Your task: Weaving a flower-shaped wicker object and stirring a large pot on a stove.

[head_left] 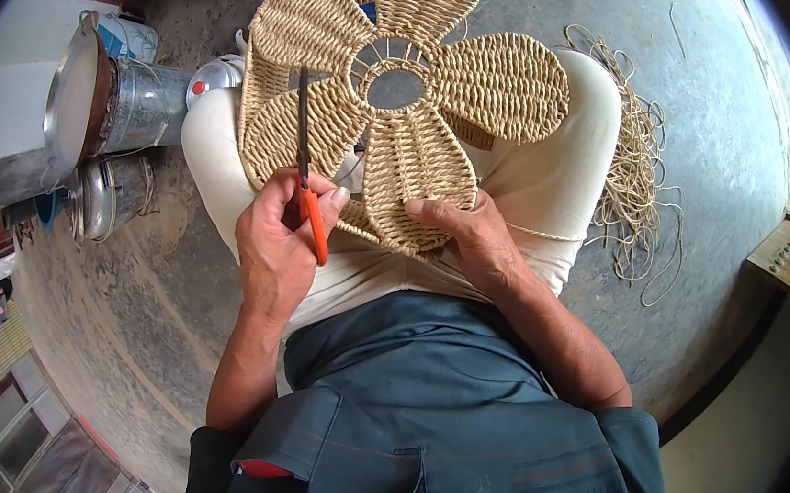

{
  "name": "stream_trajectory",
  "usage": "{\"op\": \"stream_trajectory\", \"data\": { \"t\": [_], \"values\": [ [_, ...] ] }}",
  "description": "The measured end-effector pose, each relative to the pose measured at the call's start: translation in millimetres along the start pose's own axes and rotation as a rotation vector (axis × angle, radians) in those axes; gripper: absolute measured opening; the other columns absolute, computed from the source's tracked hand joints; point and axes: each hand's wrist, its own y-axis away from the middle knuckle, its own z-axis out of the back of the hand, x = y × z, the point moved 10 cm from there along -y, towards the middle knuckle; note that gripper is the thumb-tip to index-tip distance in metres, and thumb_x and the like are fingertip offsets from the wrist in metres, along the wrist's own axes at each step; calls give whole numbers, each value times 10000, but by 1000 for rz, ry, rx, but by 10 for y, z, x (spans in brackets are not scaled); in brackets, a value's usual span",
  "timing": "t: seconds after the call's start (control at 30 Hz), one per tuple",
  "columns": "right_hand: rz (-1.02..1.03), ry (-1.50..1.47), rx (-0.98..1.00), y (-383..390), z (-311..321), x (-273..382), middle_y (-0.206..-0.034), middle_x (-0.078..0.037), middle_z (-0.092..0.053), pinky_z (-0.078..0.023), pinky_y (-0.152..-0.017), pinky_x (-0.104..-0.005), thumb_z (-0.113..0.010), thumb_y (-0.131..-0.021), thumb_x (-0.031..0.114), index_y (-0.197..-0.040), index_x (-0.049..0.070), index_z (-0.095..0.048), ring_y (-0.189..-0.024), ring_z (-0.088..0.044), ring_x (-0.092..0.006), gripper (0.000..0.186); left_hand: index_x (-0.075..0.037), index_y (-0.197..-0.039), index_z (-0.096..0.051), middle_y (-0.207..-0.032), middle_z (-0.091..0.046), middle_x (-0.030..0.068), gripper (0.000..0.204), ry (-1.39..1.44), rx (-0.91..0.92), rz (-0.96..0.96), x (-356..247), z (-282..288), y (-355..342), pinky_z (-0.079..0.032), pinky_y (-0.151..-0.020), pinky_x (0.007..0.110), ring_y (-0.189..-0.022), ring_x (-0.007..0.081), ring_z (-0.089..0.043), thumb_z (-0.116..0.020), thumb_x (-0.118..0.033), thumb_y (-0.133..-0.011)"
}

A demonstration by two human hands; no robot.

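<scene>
A flower-shaped wicker piece (498, 86) of twisted straw-coloured cord rests across my lap, its wide petals set round a ring with an open middle. My left hand (283, 235) grips scissors (313, 223) by their orange handles, and the dark blades point away from me over the lower left petal. Whether the blades are parted is hard to see. On the lower petal (420, 167) my right hand (473, 240) presses its thumb on top, with the other fingers hidden beneath. Behind the flower shows a woven frame (247, 125) of the same cord.
A loose heap of cord (630, 165) lies on the concrete floor to the right of my knee. At the left stand a metal bucket (145, 105) and a shiny metal pot (109, 197). A wooden bench (787, 254) is at the far right.
</scene>
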Motion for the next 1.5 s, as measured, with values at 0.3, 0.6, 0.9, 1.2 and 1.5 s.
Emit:
{"op": "stream_trajectory", "data": {
  "t": [0.3,0.6,0.9,1.2,1.5],
  "values": [
    [24,-55,-5,-9,32,-58,-1094,-81,-771,-603,-899,-333,-718,-955,109,-1223,-31,-699,-971,-733,-157,303,18,-1013,-691,-937,-674,130,165,-438,94,-403,-348,-383,83,-536,-740,391,-813,303,-678,-795,-62,-914],
    [24,52,21,41,61,48,-1061,-55,-773,-588,-869,-306,-709,-959,131,-1200,-20,-716,-930,-716,-116,284,16,-1045,-683,-959,-685,139,192,-474,132,-443,-380,-544,96,-550,-766,426,-877,343,-699,-770,-33,-881],
    [97,141,133,-2,74,78,-1069,-30,-767,-580,-877,-295,-730,-992,155,-1180,-5,-738,-942,-697,-89,247,6,-1073,-676,-934,-670,131,260,-611,207,-490,-465,-679,112,-547,-766,440,-855,349,-694,-758,6,-826],
    [93,95,168,53,14,63,-1117,-51,-766,-575,-913,-302,-728,-991,136,-1260,-26,-700,-994,-698,-99,315,6,-1051,-663,-890,-627,111,221,-422,204,-348,-268,-619,69,-522,-723,379,-788,293,-644,-780,-12,-865],
    [191,214,79,13,129,68,-1071,-62,-780,-584,-880,-296,-750,-959,123,-1215,-26,-720,-954,-715,-105,298,-28,-1002,-657,-914,-642,106,177,-617,186,-691,-467,-723,187,-527,-720,429,-815,321,-664,-747,7,-854]
  ]
}}
